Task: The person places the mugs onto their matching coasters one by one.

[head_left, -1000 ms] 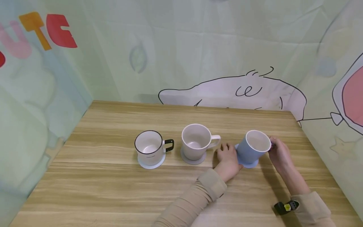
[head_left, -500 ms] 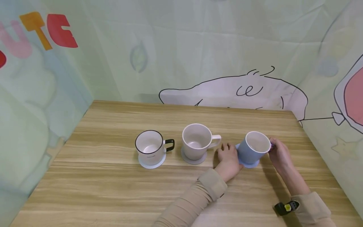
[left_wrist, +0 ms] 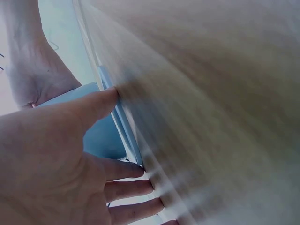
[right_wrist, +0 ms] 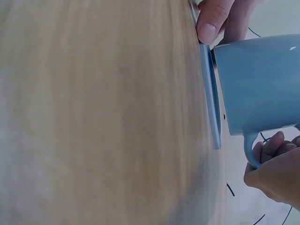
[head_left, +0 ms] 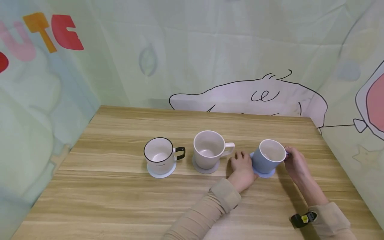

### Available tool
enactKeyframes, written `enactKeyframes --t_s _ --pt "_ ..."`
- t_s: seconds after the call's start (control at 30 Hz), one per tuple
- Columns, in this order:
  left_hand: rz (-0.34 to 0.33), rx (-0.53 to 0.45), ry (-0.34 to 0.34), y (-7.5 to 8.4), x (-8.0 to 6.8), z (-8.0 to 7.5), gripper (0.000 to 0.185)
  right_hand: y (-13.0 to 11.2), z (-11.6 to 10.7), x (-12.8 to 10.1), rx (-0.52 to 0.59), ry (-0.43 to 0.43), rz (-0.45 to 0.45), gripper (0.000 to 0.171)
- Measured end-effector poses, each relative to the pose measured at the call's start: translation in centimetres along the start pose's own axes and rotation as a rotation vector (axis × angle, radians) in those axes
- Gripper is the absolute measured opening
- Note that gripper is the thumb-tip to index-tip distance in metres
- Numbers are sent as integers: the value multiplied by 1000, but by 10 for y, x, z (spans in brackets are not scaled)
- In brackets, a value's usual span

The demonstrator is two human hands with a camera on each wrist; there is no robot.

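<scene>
My right hand [head_left: 297, 163] grips the handle of a light blue mug [head_left: 265, 161] at the right end of a row of mugs. The mug leans a little, its base close over a round blue coaster [right_wrist: 209, 98]; a narrow gap shows between them in the right wrist view. My left hand [head_left: 241, 168] lies on the table at the coaster's left side. Its fingers are spread and fairly straight, with the thumb [left_wrist: 101, 104] and index finger right at the coaster's edge in the left wrist view.
A white mug [head_left: 207, 163] with a white handle stands on a grey coaster [head_left: 205, 171] left of my left hand. Farther left, a black-rimmed white mug [head_left: 162, 167] sits on a pale blue coaster [head_left: 161, 175]. Printed cloth [head_left: 210, 50] hangs behind the wooden table [head_left: 120, 200].
The blue mug has sunk slightly toward its coaster in my right hand. My left hand has kept its place beside the coaster, and the head view has shifted a little.
</scene>
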State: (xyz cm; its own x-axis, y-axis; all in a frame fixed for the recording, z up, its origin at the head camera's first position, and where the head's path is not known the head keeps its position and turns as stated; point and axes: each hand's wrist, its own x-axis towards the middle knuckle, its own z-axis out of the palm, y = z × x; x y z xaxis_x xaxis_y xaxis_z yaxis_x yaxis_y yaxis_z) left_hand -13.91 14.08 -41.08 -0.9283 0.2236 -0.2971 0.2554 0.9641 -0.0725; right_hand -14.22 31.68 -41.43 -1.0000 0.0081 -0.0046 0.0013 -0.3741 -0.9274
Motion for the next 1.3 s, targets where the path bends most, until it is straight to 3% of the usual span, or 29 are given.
enactKeyframes --t_s 0.5,1.07,1.3 --pt "-1 -7 19 1 -3 -3 80 1 -6 2 -25 1 -1 48" --pt "2 -11 5 2 0 -1 80 3 -6 2 24 16 22 48" --pt "2 -6 3 1 0 -1 80 5 -8 3 20 -18 0 48"
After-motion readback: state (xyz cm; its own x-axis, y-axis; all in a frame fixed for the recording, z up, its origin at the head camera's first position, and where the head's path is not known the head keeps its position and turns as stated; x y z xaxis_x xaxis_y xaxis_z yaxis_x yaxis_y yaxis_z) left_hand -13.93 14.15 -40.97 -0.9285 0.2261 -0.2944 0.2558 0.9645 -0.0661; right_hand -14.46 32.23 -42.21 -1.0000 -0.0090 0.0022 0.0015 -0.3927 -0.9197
